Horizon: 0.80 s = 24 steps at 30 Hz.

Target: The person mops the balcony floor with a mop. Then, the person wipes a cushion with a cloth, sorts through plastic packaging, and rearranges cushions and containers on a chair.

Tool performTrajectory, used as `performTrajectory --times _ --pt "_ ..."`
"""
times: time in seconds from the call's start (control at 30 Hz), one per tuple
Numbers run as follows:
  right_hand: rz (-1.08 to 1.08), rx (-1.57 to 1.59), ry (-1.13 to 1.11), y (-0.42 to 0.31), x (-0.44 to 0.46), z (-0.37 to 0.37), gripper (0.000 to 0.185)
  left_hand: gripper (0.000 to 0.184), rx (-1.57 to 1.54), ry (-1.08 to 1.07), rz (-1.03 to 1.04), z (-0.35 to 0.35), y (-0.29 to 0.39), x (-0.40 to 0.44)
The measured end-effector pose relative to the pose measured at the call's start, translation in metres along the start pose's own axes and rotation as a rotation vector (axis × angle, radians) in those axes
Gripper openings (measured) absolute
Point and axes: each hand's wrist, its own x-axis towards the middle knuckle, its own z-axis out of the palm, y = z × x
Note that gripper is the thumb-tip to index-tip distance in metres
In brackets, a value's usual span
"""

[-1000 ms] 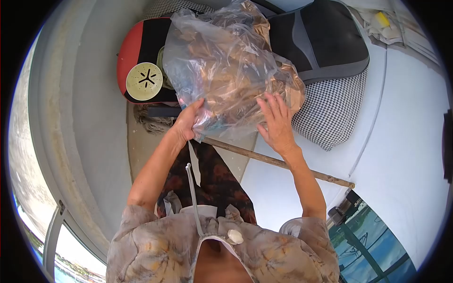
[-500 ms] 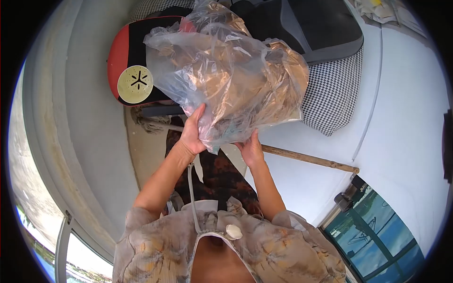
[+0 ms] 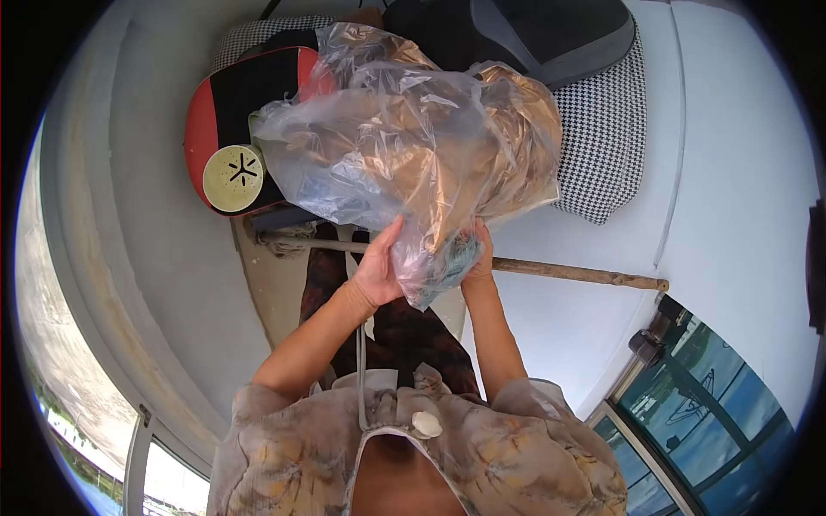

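A large clear plastic bag (image 3: 413, 146) with crumpled brown, coppery material in it spreads out in front of me. Its narrow lower end, with pink and teal colours, hangs between my hands. My left hand (image 3: 379, 267) grips the left side of that end, thumb pointing up. On the right side, my right hand (image 3: 479, 254) holds the bag, its fingers partly hidden behind the plastic. A pale green bowl (image 3: 233, 178) with slots and small holes sits on a red and black cushion (image 3: 202, 129) left of the bag.
A wooden pole (image 3: 576, 272) with a mop head (image 3: 284, 243) lies across below the bag. Behind are a black and grey seat cushion (image 3: 559, 43) and a houndstooth cushion (image 3: 607, 129). A white wall stands at right, and a window (image 3: 705, 396) at lower right.
My right hand has moved from the bag's right part down and left to its lower end. The bag has come lower, its end gathered between both hands. The view has shifted.
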Motion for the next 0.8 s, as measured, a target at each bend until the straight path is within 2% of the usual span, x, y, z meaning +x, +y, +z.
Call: performTrajectory --times 0.1,0.2,0.3,0.4,0.5,0.57,0.67,0.8 --pt "-0.064 -0.021 0.0 -0.022 -0.007 -0.02 0.044 0.06 0.309 0.033 0.118 -0.004 0.028 -0.021" --pt "-0.16 -0.176 0.094 -0.045 -0.024 0.0 0.045 0.06 0.756 0.352 0.129 -0.001 0.057 -0.051" --pt "-0.208 -0.291 0.097 -0.069 -0.032 0.001 0.044 0.054 1.814 0.682 -0.012 0.03 0.089 -0.084" --pt "-0.28 -0.422 0.126 -0.089 -0.047 0.016 0.045 0.047 2.007 0.825 0.294 0.086 0.095 -0.114" --pt "-0.247 -0.455 0.072 -0.098 -0.049 0.025 0.044 0.04 1.634 0.475 0.851 0.09 0.093 -0.107" --pt "-0.255 -0.449 0.054 -0.098 -0.049 0.028 0.046 0.044 1.973 0.241 1.13 0.105 0.092 -0.089" --pt "-0.335 -0.508 0.044 -0.099 -0.05 0.036 0.051 0.058 2.088 0.021 1.187 0.109 0.086 -0.052" --pt "-0.484 -0.514 0.062 -0.092 -0.054 0.064 0.053 0.076 2.301 0.06 1.057 0.086 0.075 -0.021"
